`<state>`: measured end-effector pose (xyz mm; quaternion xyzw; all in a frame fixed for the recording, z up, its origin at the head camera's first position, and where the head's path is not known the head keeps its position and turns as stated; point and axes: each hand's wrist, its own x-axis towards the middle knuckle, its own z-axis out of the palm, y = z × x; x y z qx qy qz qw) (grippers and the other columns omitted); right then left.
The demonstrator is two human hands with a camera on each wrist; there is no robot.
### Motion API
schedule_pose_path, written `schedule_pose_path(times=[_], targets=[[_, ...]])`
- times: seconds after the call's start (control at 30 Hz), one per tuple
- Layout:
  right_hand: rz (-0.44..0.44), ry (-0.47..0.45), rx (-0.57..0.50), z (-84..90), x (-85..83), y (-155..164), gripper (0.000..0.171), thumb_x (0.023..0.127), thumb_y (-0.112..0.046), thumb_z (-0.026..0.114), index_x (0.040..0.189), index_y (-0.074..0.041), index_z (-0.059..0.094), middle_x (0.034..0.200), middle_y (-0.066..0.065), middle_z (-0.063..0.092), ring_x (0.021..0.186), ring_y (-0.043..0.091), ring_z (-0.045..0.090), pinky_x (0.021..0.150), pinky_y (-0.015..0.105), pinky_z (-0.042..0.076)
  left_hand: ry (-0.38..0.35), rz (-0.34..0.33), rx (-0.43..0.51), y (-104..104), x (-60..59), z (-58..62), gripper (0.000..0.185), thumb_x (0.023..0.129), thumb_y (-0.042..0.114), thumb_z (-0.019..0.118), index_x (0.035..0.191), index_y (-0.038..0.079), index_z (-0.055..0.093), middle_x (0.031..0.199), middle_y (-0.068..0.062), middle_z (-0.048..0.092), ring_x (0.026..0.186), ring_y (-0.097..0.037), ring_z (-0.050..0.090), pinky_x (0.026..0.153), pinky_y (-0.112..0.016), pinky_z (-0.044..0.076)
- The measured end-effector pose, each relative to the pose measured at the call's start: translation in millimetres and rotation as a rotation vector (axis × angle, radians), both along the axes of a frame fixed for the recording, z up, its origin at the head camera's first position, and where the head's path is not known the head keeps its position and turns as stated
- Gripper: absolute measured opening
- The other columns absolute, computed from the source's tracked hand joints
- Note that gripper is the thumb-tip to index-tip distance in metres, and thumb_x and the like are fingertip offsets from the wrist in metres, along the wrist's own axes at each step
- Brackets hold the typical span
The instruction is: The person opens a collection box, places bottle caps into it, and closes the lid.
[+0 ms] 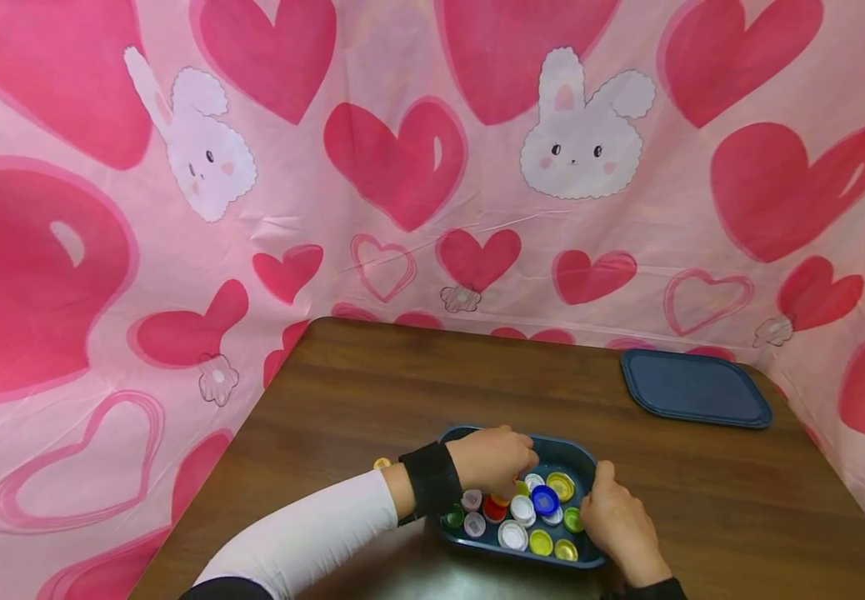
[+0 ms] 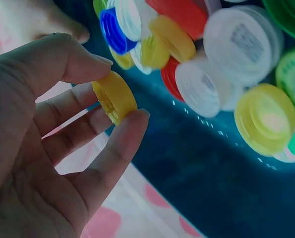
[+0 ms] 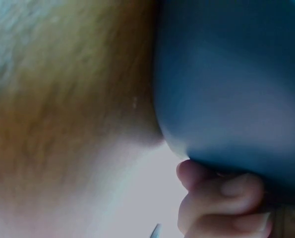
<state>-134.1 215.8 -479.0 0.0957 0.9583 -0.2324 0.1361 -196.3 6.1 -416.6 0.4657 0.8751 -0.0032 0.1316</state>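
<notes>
In the left wrist view, a yellow-orange bottle cap [image 2: 118,96] is pinched between thumb and finger of my left hand [image 2: 53,144]. The head view has this left hand [image 1: 491,460] over the dark blue container [image 1: 569,455]. White, yellow, green, red and blue bottle caps lie in a loose heap inside, a blue cap [image 1: 544,500] and a white cap [image 1: 512,536] among them. My right hand [image 1: 622,525] grips the container's right end. From the right wrist, curled fingers [image 3: 221,198] show against the container's outer wall [image 3: 226,99].
A flat dark blue tray [image 1: 695,388] lies at the back right of the brown wooden table [image 1: 432,375]. One small yellow cap [image 1: 382,463] sits on the table left of the container. Pink heart-patterned cloth [image 1: 492,200] hangs behind and beside the table.
</notes>
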Motion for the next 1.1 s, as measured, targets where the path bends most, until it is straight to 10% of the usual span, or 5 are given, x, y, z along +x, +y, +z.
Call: schedule_pose_path(times=[0.47, 1.1], targets=[[0.005, 0.002, -0.006, 3.1, 0.5, -2, 0.037, 0.094, -0.013, 0.054, 0.12, 0.006, 0.037, 0.088, 0.023, 0.062, 0.072, 0.033, 0.061, 0.061, 0.048, 0.049, 0.018, -0.012, 0.004, -8, -1.6, 0.9, 0.055, 0.089, 0.037, 0.077, 0.141, 0.026, 0.059, 0.146, 0.004, 0.051, 0.123, -0.016, 0.05, 0.089, -0.024, 0.052], [0.006, -0.029, -0.008, 3.3, -0.8, 1, 0.038, 0.095, -0.014, 0.052, 0.122, 0.007, 0.035, 0.089, 0.024, 0.062, 0.072, 0.032, 0.06, 0.061, 0.048, 0.049, -0.001, 0.297, 0.158, -117, -18.8, 8.4, 0.057, 0.084, 0.033, 0.081, 0.136, 0.016, 0.063, 0.131, -0.004, 0.058, 0.113, -0.022, 0.05, 0.087, -0.031, 0.056]])
